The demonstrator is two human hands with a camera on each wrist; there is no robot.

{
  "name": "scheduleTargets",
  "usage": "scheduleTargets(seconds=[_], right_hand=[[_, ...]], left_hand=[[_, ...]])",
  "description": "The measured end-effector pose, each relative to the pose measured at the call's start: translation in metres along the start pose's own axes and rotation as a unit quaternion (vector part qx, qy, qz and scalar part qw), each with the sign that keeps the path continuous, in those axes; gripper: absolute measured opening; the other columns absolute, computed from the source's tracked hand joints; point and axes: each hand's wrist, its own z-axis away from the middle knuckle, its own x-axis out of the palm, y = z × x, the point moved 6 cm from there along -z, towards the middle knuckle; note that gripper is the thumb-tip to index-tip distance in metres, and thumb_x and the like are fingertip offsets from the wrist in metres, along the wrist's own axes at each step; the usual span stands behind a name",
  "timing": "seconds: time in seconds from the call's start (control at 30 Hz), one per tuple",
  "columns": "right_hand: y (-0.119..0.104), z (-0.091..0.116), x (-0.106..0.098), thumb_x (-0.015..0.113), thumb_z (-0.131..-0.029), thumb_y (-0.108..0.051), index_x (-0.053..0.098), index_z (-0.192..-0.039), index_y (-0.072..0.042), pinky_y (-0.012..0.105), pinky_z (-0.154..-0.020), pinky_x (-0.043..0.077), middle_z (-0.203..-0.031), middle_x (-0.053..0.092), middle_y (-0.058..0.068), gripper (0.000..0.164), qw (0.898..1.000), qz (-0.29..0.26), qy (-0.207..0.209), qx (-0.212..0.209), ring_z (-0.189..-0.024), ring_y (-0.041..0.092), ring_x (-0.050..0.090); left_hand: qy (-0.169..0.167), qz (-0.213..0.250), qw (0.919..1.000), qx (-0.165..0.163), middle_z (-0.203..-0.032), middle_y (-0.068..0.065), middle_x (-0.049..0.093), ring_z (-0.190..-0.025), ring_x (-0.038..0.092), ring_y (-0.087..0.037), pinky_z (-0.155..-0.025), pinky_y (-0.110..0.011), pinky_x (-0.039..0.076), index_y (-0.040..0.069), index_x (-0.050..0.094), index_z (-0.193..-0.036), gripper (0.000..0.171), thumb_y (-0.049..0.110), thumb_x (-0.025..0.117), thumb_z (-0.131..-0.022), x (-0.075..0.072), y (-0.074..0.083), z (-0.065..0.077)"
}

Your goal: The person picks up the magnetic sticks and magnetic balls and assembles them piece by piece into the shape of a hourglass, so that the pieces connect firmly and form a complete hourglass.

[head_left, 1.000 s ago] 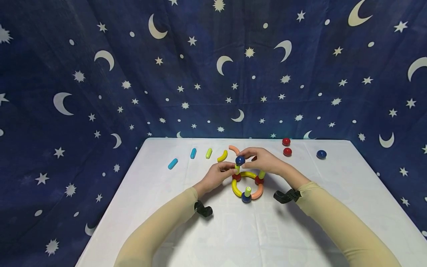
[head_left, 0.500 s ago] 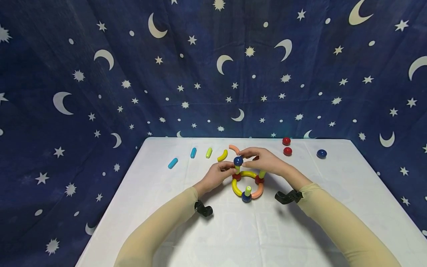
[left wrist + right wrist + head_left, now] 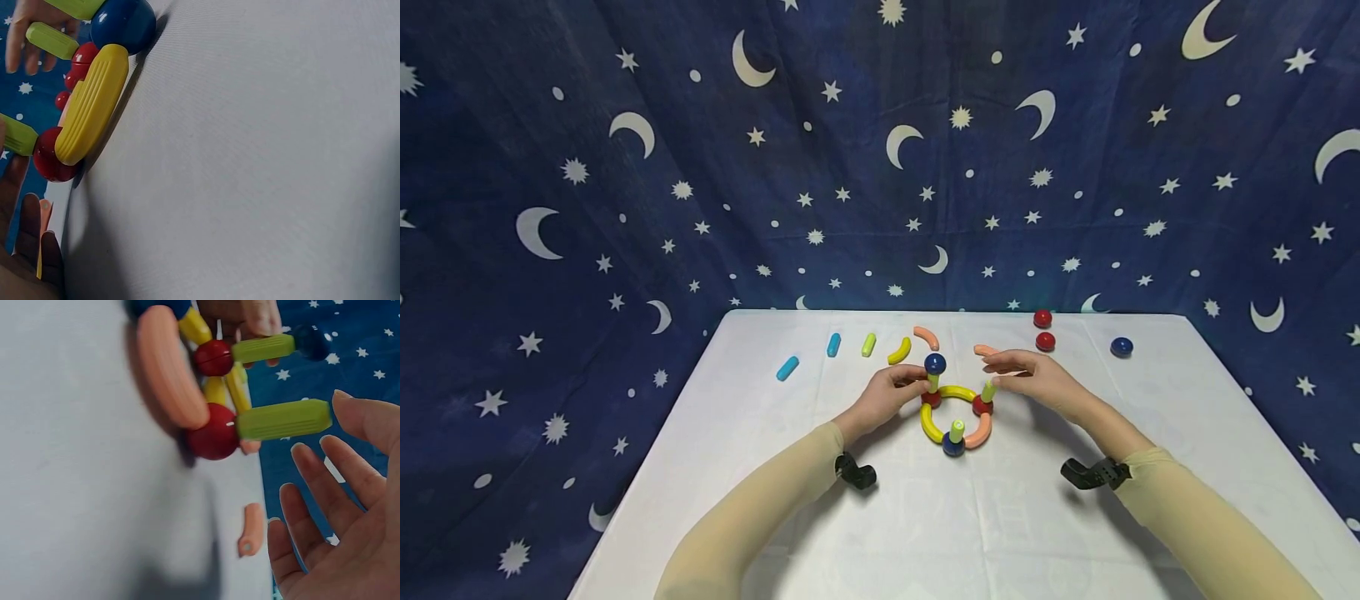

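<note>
My left hand [image 3: 887, 393] pinches an upright green rod [image 3: 933, 382] between thumb and fingers. A blue ball [image 3: 935, 364] caps that rod, and a red ball [image 3: 931, 400] is at its foot. This corner belongs to a ring of balls joined by two yellow curved sticks [image 3: 930, 425] and an orange curved stick [image 3: 978, 432]. At the front, a blue ball [image 3: 953, 446] bears a green rod [image 3: 957, 430]. My right hand [image 3: 1037, 380], fingers spread and holding nothing, hovers beside the green rod [image 3: 284, 420] on the right red ball [image 3: 214, 432].
Behind the ring lie orange curved sticks [image 3: 927, 337], a yellow curved stick [image 3: 899, 350], a loose green rod [image 3: 868, 344] and two blue rods [image 3: 787, 367]. Farther right are two red balls [image 3: 1045, 341] and a blue ball [image 3: 1122, 347]. A starry curtain [image 3: 850, 167] hangs behind the white table [image 3: 880, 533].
My right hand has moved right, away from the blue ball, which stays on the rod slightly left of before. An orange stick behind that hand now shows. My left hand has stayed put.
</note>
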Motion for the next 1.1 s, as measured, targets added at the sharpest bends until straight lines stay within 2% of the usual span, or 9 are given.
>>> scheduleTargets(seconds=[0.17, 0.43, 0.8, 1.1], right_hand=[[0.014, 0.01, 0.005, 0.075, -0.094, -0.034, 0.064, -0.138, -0.008, 0.052, -0.102, 0.047, -0.133, 0.066, 0.009, 0.052, 1.0, 0.007, 0.009, 0.005, -0.125, 0.032, 0.058], [0.02, 0.017, 0.011, 0.077, -0.094, -0.031, 0.066, -0.134, -0.006, 0.048, -0.101, 0.046, -0.132, 0.065, 0.012, 0.049, 0.999, -0.028, 0.023, 0.014, -0.125, 0.033, 0.057], [0.022, 0.012, 0.018, 0.08, -0.09, -0.037, 0.072, -0.124, -0.012, 0.043, -0.094, 0.05, -0.121, 0.07, 0.008, 0.043, 0.998, -0.02, 0.04, 0.041, -0.112, 0.028, 0.061], [0.012, 0.002, 0.028, 0.078, -0.092, -0.034, 0.072, -0.123, -0.009, 0.047, -0.097, 0.05, -0.114, 0.073, 0.004, 0.041, 0.999, -0.001, 0.036, 0.031, -0.105, 0.024, 0.064]], left_hand=[[0.002, 0.004, 1.0, 0.003, -0.114, 0.004, 0.073, -0.101, 0.064, -0.016, -0.091, -0.032, 0.052, 0.015, 0.073, -0.126, 0.028, 0.027, 0.069, -0.1, -0.002, 0.0, 0.001], [0.004, 0.01, 0.9998, 0.015, -0.112, 0.004, 0.073, -0.102, 0.063, -0.017, -0.088, -0.034, 0.051, 0.018, 0.073, -0.124, 0.028, 0.028, 0.072, -0.098, -0.002, 0.001, 0.0], [0.006, 0.009, 0.9998, 0.016, -0.109, 0.004, 0.073, -0.102, 0.063, -0.019, -0.09, -0.036, 0.051, 0.017, 0.074, -0.12, 0.025, 0.027, 0.073, -0.097, 0.0, 0.009, -0.002], [0.001, -0.023, 0.9996, 0.018, -0.107, 0.007, 0.073, -0.098, 0.062, -0.016, -0.09, -0.034, 0.05, 0.016, 0.074, -0.119, 0.024, 0.027, 0.071, -0.098, 0.003, 0.011, -0.005]])
